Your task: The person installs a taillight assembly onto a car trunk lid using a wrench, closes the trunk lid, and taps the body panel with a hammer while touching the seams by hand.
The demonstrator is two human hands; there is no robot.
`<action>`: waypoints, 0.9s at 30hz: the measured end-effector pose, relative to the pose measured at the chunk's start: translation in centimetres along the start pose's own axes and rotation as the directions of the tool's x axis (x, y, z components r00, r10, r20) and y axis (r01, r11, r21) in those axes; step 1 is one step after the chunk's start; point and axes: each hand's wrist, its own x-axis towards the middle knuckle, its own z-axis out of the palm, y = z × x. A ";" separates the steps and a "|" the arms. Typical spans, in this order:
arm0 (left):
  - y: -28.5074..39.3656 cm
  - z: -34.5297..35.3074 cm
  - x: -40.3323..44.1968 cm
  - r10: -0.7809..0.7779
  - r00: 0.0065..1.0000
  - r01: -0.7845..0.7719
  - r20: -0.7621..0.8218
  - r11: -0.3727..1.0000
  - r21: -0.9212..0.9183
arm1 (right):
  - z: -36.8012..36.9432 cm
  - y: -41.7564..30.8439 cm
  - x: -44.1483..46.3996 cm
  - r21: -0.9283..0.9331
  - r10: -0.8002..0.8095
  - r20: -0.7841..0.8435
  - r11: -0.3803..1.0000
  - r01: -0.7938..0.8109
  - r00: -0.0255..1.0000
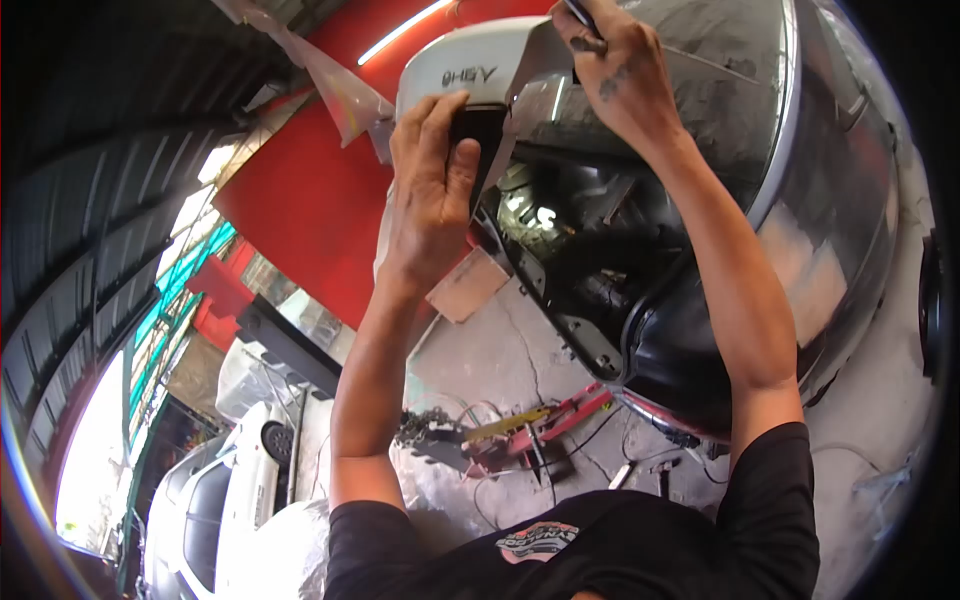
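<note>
A raised white panel (455, 60) with dark lettering, part of a car, stands above an open car compartment (590, 230). My left hand (430, 170) lies against this panel, its fingers stretched up and the thumb apart, over a black rectangular area (482, 135). At the panel's right edge is my right hand (620, 70), its fingers closed round a dark, slim-handled tool (580, 15). The tool's working end is out of sight, so its exact kind cannot be made out.
The car's dark body (830, 230) curves along the right, with pale patches on its side. On the concrete floor stand a red jack-like tool (540, 425) and a cardboard piece (468, 285). Cables trail nearby. A white car (215, 510) is parked at lower left.
</note>
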 end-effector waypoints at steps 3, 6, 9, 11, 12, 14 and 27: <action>0.0 -0.5 -1.5 -0.055 0.997 0.045 -0.059 0.987 -0.156 | 0.1 0.1 -0.5 0.012 0.034 -0.006 0.999 -0.034 0.999; -0.1 -0.2 -3.9 -0.122 0.974 0.106 -0.190 0.990 -0.094 | -0.4 0.2 -1.2 -0.029 0.027 0.007 0.999 -0.027 1.000; 1.4 -0.7 -6.8 0.009 0.967 0.034 -0.256 0.986 0.162 | -0.7 0.0 -1.8 0.002 -0.034 0.048 0.999 0.034 0.998; 1.2 -1.2 -6.9 -0.007 0.988 0.030 -0.152 0.988 0.149 | -0.6 -0.3 -2.5 0.021 -0.049 0.070 0.999 0.047 0.996; -0.5 0.3 -6.0 -0.123 0.991 0.130 -0.054 0.981 0.147 | -0.1 -0.4 -2.9 -0.013 -0.077 0.000 0.997 0.077 0.997; 0.8 1.7 -2.6 -0.050 0.999 0.047 0.017 0.988 0.150 | -0.3 -1.7 -3.3 0.113 -0.008 -0.015 0.994 0.010 1.000; -0.2 2.7 -3.7 -0.185 0.979 0.157 -0.090 0.954 -0.254 | -1.1 -1.8 -3.2 0.248 0.173 0.144 0.947 -0.205 0.974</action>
